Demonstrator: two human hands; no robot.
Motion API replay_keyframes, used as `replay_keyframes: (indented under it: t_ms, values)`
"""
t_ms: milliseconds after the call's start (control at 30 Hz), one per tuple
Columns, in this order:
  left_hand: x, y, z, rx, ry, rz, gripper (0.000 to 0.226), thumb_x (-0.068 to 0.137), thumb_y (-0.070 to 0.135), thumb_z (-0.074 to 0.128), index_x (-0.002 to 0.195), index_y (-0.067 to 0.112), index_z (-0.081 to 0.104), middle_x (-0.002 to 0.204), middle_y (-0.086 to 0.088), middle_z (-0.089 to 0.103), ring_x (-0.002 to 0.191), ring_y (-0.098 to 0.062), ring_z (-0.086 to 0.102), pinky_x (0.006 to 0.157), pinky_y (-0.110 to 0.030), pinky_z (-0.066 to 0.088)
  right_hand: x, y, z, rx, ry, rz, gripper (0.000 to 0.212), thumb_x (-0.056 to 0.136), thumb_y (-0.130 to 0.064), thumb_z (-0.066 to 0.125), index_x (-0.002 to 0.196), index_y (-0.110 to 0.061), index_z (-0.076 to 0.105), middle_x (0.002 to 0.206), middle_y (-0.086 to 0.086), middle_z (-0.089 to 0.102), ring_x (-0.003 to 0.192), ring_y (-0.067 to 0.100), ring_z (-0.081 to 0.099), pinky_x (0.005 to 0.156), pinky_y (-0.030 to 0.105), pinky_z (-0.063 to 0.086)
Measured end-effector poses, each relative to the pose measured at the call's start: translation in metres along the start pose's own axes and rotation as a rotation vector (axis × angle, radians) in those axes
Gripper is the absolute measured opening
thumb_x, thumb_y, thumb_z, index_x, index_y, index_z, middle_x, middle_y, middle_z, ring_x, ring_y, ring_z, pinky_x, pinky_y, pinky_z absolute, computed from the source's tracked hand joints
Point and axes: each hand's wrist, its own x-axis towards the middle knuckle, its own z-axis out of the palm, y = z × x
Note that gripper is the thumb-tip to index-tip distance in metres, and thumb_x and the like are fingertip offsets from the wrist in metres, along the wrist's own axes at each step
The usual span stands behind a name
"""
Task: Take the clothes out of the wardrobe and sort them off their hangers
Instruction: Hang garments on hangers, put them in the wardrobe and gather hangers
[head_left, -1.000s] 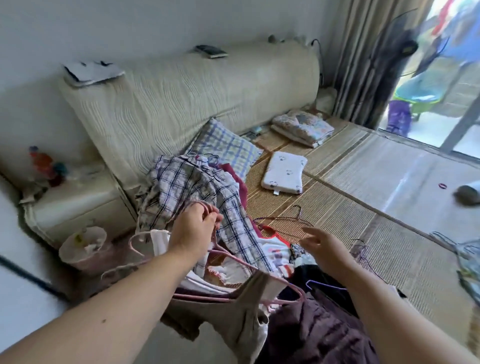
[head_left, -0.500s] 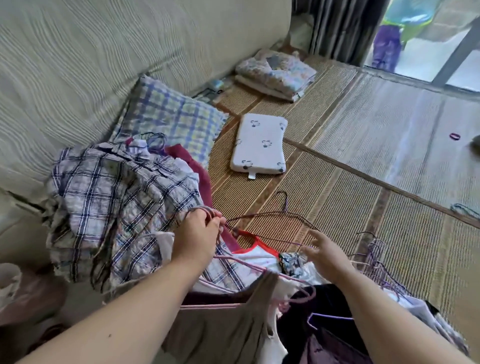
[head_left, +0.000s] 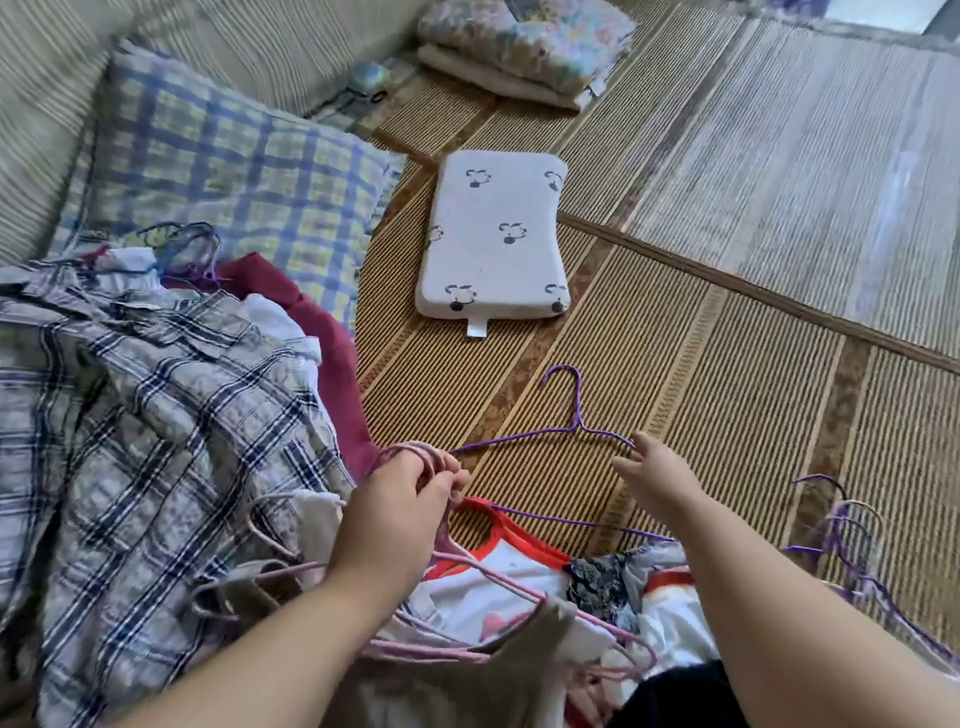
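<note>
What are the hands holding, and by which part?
The left hand grips the pink hangers by their hooks. The right hand holds nothing, open near the purple hanger.

Bare forearms (head_left: 260, 649), bare left hand (head_left: 395, 514), bare right hand (head_left: 660, 478)

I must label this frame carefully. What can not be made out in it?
Head view only.
- Count of pink hangers: the left hand covers their hooks.
- Dark garment: cut off by the bottom edge.
- Purple hanger tangle at right: wires overlap, too thin to count.
- Object beside the folded blanket: blurred.
</note>
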Motion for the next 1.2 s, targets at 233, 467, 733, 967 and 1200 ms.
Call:
replay_keyframes:
  t_ms: [233,467,733,967,1200]
  values:
    - [0.022,-0.014,0.014,-0.025,-0.059,-0.02,0.022,0.093,0.014,0.053,0.077,0.024,0.064,0.078,0.01,0.071,0.069,-0.005,0.067,0.059,-0.027,0.058,0.043,0.007,0.028,-0.342,0.139,0.078,0.036,0.093,-0.029,0.049,0.128,-0.032,0.046,0.128,0.009,0.048,0.116,0.031,0.044,0.1,0.052,0.036]
    - [0.02,-0.011,0.006,-0.083,-0.058,-0.062,0.019,0.093,0.01,0.053,0.081,0.017,0.067,0.073,0.007,0.071,0.066,0.0,0.066,0.05,-0.01,0.046,0.024,-0.006,-0.003,0.076,0.106,-0.095,0.014,0.095,-0.021,0.051,0.1,-0.016,0.063,0.086,0.002,0.063,0.076,0.019,0.059,0.068,0.034,0.049]
    - [-0.014,0.007,-0.023,-0.081,-0.012,-0.06,0.021,0.094,0.013,0.054,0.079,0.02,0.067,0.073,0.003,0.071,0.057,-0.001,0.064,0.041,-0.012,0.043,-0.04,-0.035,-0.071,0.342,-0.089,-0.236,0.005,0.089,-0.021,0.062,0.091,-0.02,0.067,0.086,0.002,0.065,0.073,0.015,0.057,0.066,0.025,0.047]
    - [-0.06,0.035,-0.065,-0.056,0.012,0.016,0.019,0.093,0.02,0.055,0.078,0.025,0.066,0.074,0.006,0.072,0.062,-0.007,0.065,0.051,-0.018,0.046,-0.116,-0.093,-0.114,0.529,0.012,-0.375,0.014,0.085,-0.016,0.067,0.074,-0.025,0.072,0.06,-0.01,0.06,0.052,0.006,0.045,0.047,0.019,0.036]
    - [-0.131,0.07,-0.138,-0.112,0.089,0.153,0.019,0.094,0.016,0.054,0.079,0.023,0.065,0.073,0.006,0.071,0.064,-0.007,0.065,0.061,-0.03,0.053,-0.246,-0.179,-0.159,0.441,0.136,-0.631,0.026,0.086,-0.016,0.067,0.065,-0.032,0.07,0.048,-0.016,0.057,0.04,0.0,0.04,0.037,0.014,0.032]
